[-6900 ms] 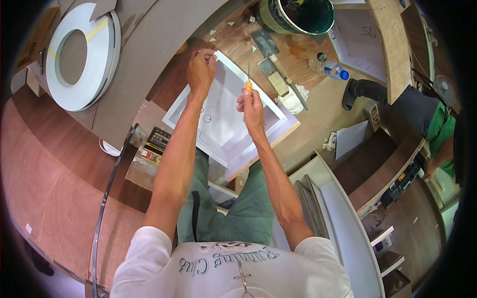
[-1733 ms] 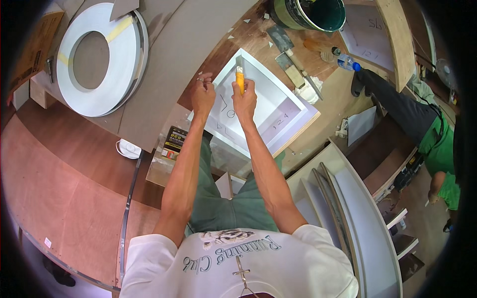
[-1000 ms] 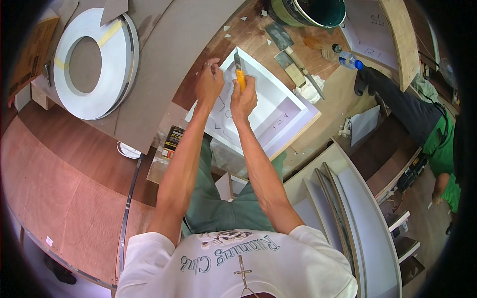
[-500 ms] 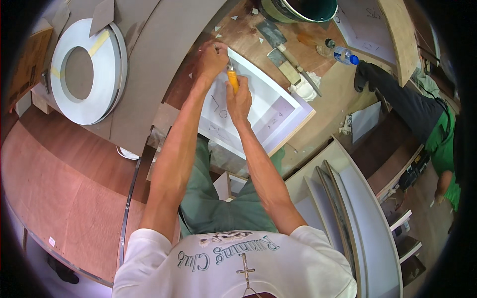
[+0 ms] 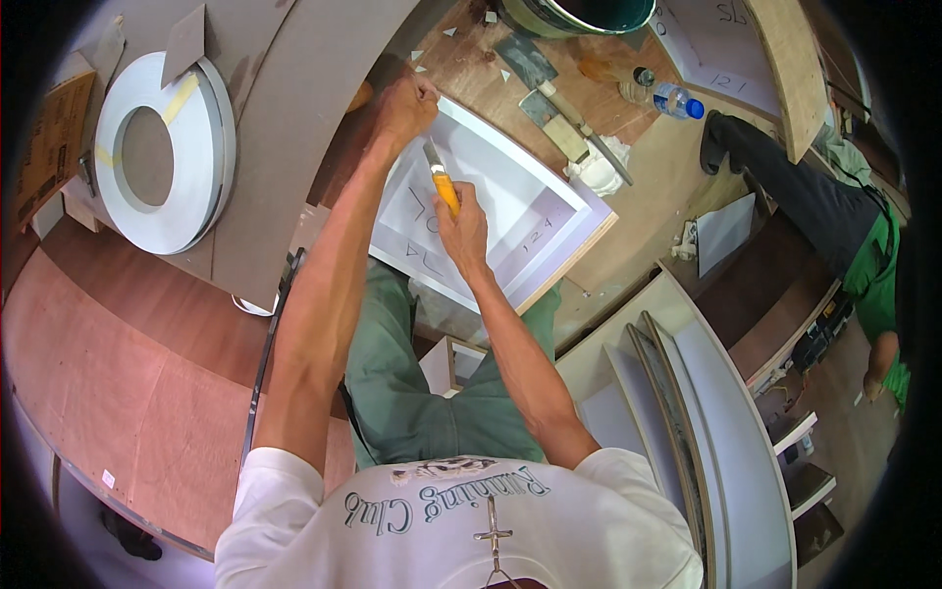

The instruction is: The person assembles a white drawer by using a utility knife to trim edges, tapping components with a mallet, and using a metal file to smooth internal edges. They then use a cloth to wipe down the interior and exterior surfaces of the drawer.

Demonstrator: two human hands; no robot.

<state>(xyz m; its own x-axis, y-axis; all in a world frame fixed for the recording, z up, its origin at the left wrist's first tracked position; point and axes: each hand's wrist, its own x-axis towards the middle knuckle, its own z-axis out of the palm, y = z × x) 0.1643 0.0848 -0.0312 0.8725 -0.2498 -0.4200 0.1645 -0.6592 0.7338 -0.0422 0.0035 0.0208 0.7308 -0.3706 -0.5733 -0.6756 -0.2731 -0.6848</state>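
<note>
A white, shallow drawer-like box (image 5: 574, 192) with pencil marks inside lies tilted in front of me, above my knees. Over its floor, my right hand (image 5: 462, 231) is closed around an orange-handled knife (image 5: 446, 192). The knife's metal blade points away from me and stands clear of the box's edge. My left hand (image 5: 405, 110) is at the far-left corner of the box, with fingers bunched together. What those fingers pinch, if anything, is too small to make out.
Beyond the box lie scrapers (image 5: 526, 61), a white rag (image 5: 600, 173), a plastic bottle (image 5: 677, 101) and a bucket (image 5: 574, 22). A large white roll of edging strip (image 5: 197, 165) rests on the left panel. Shelving (image 5: 708, 407) stands right; another person in green (image 5: 873, 265) is farther right.
My right hand has drawn the knife back toward me, away from the box's far corner. My left hand has shifted slightly left and away, apart from the knife.
</note>
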